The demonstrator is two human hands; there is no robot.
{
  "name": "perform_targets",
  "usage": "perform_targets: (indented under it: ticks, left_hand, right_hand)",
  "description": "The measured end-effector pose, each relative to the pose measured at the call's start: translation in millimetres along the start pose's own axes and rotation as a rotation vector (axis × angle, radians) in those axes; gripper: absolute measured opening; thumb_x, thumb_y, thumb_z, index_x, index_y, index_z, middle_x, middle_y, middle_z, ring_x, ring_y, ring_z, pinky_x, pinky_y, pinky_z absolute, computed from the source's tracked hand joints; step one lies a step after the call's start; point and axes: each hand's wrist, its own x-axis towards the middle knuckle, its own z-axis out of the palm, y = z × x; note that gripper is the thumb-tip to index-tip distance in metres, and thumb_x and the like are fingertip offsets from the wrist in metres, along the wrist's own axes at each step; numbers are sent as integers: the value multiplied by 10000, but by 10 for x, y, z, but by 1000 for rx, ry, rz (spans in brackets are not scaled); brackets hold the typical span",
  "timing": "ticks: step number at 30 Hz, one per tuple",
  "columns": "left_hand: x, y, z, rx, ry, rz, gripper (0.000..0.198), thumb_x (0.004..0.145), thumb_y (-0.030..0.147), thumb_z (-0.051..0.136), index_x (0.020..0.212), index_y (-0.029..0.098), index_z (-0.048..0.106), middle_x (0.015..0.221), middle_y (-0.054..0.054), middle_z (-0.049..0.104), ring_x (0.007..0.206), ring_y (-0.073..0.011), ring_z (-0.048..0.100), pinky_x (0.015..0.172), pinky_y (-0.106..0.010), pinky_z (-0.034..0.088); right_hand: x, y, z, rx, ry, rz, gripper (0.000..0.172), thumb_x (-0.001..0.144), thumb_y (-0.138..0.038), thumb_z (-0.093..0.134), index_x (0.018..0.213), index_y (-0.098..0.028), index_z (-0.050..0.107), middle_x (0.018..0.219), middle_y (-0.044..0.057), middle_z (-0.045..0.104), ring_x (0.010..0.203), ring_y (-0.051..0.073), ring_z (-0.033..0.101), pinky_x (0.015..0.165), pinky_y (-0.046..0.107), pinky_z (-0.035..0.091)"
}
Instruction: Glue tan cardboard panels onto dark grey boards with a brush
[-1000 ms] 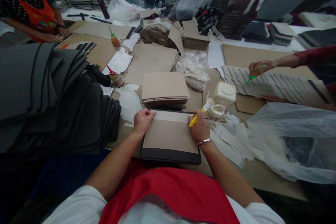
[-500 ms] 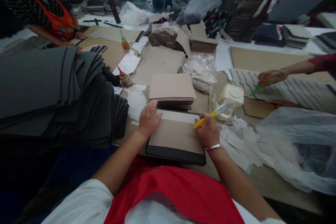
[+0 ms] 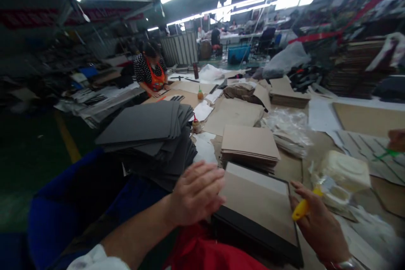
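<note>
1. The left hand (image 3: 200, 194) is raised at the near left of the board (image 3: 259, 202), fingers extended and lying side by side, with the palm flat rather than curled. It is blurred, and I cannot tell whether it touches the board.
2. The right hand (image 3: 321, 223) pinches the yellow handle of a brush (image 3: 300, 210) between thumb and fingers, just beside the board's right edge.
3. The board lies flat in front of the person, on a black sheet (image 3: 257, 233) that shows as a wide band along the near side. A pale strip (image 3: 256, 176) runs along the board's far side.
4. Just beyond it sits a stack of tan boards (image 3: 249, 139); to the left rises a pile of grey sheets (image 3: 139, 122).
5. Near the right hand stand a tub (image 3: 337, 198) and a pale jug (image 3: 351, 168).
6. A red-tipped bottle (image 3: 196, 126) stands beside the grey pile. Farther back, a co-worker in an orange apron (image 3: 156, 81) leans over the table.
</note>
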Motion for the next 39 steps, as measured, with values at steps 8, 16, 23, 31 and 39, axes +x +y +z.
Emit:
perform_targets:
  ticks: [8, 16, 23, 31, 39]
  left_hand:
    - [63, -1212, -1216, 212, -139, -512, 593, 687, 545, 625, 1144, 169, 594, 1141, -114, 615, 1054, -259, 566, 940, -372, 424]
    - [96, -1327, -1498, 107, -64, -485, 367, 752, 485, 556, 972, 222, 687, 863, -45, 694, 817, -206, 634, 769, -288, 480]
    - [-62, 54, -682, 181, 95, 205, 362, 812, 229, 569, 1165, 305, 586, 877, -27, 684, 773, -179, 632, 714, -317, 500]
    - [-150, 1036, 1062, -162, -125, 472, 285, 836, 265, 557, 1102, 178, 613, 1054, -110, 663, 984, -235, 598, 885, -420, 462]
    - [-450, 511, 1342, -81, -354, 41, 542, 701, 433, 683, 1212, 279, 586, 1379, -132, 461, 1282, -386, 372, 1017, -654, 255]
  right_hand:
    - [284, -833, -160, 301, -63, -36, 225, 847, -395, 495, 1019, -251, 513, 986, 67, 683, 772, 189, 680, 632, 294, 544]
    - [471, -1167, -169, 554, -145, -12, 194, 851, -337, 525, 1020, -245, 497, 1013, 88, 667, 855, 190, 665, 738, 323, 533]
    - [456, -1563, -255, 1109, -281, 342, 270, 858, -491, 417, 951, -255, 323, 1080, 66, 618, 731, 152, 663, 594, 315, 540]
    - [-386, -597, -45, 235, -183, 515, 162, 807, -278, 477, 942, -209, 418, 732, 8, 564, 621, 161, 568, 602, 286, 443]
    - [-528, -74, -163, -128, -343, 480, 277, 880, -381, 457, 1060, -181, 526, 840, 79, 667, 670, 180, 616, 581, 258, 409]
